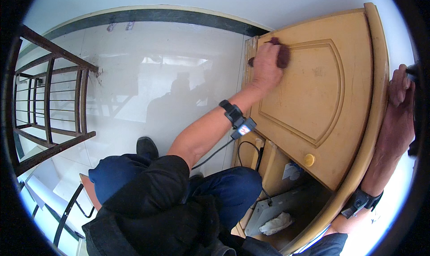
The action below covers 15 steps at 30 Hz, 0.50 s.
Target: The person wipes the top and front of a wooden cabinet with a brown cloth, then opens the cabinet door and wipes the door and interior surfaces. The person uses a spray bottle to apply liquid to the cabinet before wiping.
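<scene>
My left hand is closed around a dark maroon cloth, slightly blurred. It presses the cloth to the lower corner of a light wooden cabinet door with a raised arched moulding. A round yellow knob sits on that door. At the picture's right rim, my right hand lies over the cabinet's top, beyond its rounded front edge. A dark object is by its fingertips, cut off by the rim; whether the hand grips it is unclear.
Beside the door, an open compartment holds a grey metal case with a crumpled white item on it. A black cable hangs from my left wrist device. A dark wooden rack stands on the glossy tiled floor.
</scene>
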{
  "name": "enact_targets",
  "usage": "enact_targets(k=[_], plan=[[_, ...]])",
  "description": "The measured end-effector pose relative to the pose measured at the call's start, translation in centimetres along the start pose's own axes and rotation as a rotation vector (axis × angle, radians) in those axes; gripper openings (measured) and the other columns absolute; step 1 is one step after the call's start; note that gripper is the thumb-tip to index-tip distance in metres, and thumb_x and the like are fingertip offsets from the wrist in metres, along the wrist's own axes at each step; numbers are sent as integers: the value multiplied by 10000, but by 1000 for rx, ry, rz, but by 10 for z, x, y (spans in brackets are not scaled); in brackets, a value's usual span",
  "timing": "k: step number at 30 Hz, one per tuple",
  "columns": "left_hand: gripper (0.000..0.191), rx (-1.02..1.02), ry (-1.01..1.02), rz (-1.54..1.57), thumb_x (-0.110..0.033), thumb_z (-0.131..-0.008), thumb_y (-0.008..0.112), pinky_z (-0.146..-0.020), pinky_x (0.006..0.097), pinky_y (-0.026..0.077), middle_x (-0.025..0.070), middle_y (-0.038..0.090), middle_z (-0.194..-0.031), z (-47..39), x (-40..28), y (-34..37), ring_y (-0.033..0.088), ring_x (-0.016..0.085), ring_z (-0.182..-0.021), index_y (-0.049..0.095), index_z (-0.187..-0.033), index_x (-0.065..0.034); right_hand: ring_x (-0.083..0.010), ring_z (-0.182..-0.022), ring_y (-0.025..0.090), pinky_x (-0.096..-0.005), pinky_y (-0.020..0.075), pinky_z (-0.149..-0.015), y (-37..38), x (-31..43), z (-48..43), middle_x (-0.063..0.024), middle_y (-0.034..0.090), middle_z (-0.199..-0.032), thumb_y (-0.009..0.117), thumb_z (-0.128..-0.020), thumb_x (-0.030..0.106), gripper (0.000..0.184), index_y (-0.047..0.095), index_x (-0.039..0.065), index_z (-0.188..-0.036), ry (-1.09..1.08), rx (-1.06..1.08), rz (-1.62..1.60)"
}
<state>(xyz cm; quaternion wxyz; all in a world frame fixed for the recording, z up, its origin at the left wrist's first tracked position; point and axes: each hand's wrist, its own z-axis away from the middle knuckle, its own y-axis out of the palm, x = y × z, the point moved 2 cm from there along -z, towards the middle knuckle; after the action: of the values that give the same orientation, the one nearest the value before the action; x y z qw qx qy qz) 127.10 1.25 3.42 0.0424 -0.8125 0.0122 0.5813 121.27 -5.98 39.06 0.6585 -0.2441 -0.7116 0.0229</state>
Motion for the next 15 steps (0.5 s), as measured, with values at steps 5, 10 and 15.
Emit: enact_targets(k=[5, 10, 15], plan=[[455, -55, 221, 177, 22, -703, 741, -925, 483, 505, 209, 618, -1097, -24, -78, 6, 604, 422, -1073, 644, -1146, -8, -104, -618, 384, -256, 349, -625, 24, 7, -8, -4, 480, -675, 496, -1114, 349, 419, 565, 88, -793, -43, -69, 70], [517, -4, 152, -34, 26, -680, 745, -959, 474, 519, 195, 619, -1158, -2, -22, -8, 606, 405, -1100, 653, -1185, -33, -106, -620, 382, -264, 346, -627, 40, 4, -1, -3, 467, -668, 492, -1114, 343, 418, 560, 86, -792, 45, -492, -144], [496, 266, -58, -325, 29, -678, 729, -928, 500, 518, 196, 619, -1111, 24, 50, -13, 600, 409, -1055, 637, -1163, -16, -108, -623, 387, -270, 349, -629, 33, 9, -6, -3, 465, -668, 505, -1110, 345, 415, 557, 88, -788, -52, -92, 103]])
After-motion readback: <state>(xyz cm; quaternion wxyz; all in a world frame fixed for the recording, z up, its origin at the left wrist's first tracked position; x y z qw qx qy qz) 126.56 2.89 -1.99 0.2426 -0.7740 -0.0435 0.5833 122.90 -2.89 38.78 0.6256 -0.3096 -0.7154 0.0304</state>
